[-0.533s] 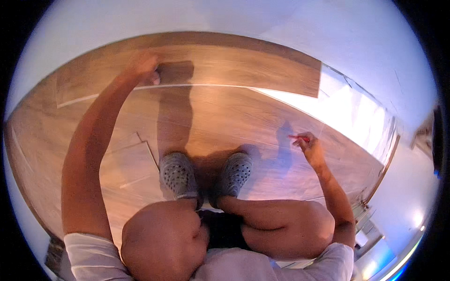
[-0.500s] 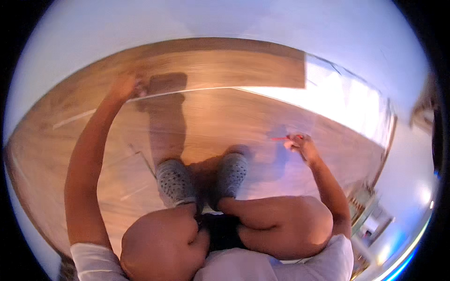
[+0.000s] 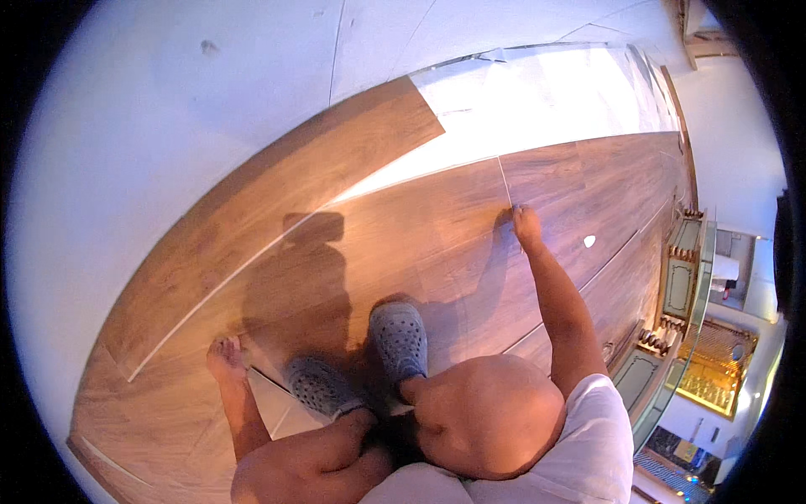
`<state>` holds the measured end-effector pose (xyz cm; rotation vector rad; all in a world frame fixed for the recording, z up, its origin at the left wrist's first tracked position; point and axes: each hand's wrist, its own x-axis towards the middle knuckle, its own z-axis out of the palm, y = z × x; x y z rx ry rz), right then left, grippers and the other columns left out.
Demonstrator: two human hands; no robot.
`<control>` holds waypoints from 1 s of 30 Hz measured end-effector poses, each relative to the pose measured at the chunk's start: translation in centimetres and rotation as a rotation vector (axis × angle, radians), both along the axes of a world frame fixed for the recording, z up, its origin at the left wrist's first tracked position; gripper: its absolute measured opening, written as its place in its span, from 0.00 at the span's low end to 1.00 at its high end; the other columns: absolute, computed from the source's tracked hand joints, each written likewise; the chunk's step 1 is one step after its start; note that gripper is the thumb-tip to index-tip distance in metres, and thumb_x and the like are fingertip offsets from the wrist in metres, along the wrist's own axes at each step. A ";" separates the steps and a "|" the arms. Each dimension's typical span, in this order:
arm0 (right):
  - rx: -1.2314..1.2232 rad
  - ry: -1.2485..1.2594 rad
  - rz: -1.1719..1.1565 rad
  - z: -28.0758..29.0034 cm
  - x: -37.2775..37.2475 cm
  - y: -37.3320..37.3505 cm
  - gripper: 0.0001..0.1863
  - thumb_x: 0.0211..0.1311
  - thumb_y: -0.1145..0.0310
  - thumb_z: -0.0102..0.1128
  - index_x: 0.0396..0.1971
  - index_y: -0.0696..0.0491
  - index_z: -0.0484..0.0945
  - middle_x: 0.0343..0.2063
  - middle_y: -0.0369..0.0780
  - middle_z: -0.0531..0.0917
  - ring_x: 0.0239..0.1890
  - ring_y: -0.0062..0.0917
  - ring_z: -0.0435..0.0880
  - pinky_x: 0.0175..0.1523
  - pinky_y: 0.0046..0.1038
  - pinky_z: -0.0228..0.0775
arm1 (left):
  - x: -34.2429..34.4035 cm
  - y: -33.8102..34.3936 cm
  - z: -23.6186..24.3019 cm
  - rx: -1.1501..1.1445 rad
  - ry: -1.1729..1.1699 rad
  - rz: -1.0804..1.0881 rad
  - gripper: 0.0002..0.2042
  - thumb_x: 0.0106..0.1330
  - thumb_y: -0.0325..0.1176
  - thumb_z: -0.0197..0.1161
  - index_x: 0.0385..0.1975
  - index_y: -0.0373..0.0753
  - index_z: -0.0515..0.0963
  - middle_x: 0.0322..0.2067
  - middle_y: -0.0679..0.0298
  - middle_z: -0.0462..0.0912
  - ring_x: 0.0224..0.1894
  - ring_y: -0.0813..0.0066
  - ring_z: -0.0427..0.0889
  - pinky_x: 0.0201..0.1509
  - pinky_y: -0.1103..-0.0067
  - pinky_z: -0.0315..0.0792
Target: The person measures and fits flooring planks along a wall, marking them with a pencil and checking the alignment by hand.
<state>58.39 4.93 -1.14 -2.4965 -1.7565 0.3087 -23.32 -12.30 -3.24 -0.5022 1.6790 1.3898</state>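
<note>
My right hand is closed at the end of a thin pale seam between wood-look planks. Whatever its fingers hold is too small to make out, and the red stick seen in it earlier does not show. On the left, my left hand is low over the floor with its fingers curled, close to a dark gap in the planks. I cannot make out anything in its grip. My grey clogs stand on the wood-look floor between my hands.
A long plank strip runs along the pale wall, with a white gap beside it. Past it lies a bright white uncovered patch. A small white spot marks the planks. Cabinets with a glass edge stand at the right.
My view has turned, and the planks now slant. My left hand has come from the far plank edge nearer to my feet. My right hand has reached farther out to a seam.
</note>
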 end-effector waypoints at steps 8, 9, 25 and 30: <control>-0.133 0.548 -0.488 1.9 1.5 2.4 0.31 0.65 0.42 0.58 0.38 0.62 0.83 0.32 0.48 0.84 0.35 0.35 0.82 0.43 0.40 0.73 | -1.3 2.8 -1.2 -0.056 -0.259 0.039 0.12 0.72 0.37 0.52 0.48 0.40 0.76 0.39 0.64 0.80 0.29 0.71 0.73 0.36 0.78 0.76; -0.203 0.556 -0.485 3.0 0.9 3.8 0.33 0.62 0.40 0.61 0.37 0.61 0.83 0.31 0.46 0.84 0.34 0.33 0.81 0.41 0.38 0.72 | -2.2 2.5 -1.7 0.004 -0.294 0.018 0.12 0.72 0.38 0.53 0.48 0.40 0.76 0.39 0.65 0.81 0.29 0.71 0.74 0.34 0.77 0.76; -0.127 0.834 -0.893 19.6 2.0 -1.5 0.17 0.53 0.56 0.75 0.23 0.54 0.82 0.21 0.37 0.77 0.20 0.30 0.73 0.27 0.45 0.68 | 1.0 -4.0 13.6 0.222 0.169 -0.847 0.15 0.77 0.35 0.54 0.50 0.28 0.77 0.45 0.62 0.80 0.45 0.73 0.76 0.54 0.79 0.74; 0.085 0.499 -1.065 28.4 8.7 -10.4 0.16 0.54 0.59 0.69 0.24 0.59 0.82 0.23 0.47 0.82 0.25 0.39 0.81 0.34 0.48 0.74 | 1.9 -9.1 20.2 0.210 -0.003 -1.010 0.13 0.74 0.29 0.56 0.52 0.26 0.75 0.50 0.54 0.81 0.50 0.68 0.78 0.60 0.76 0.74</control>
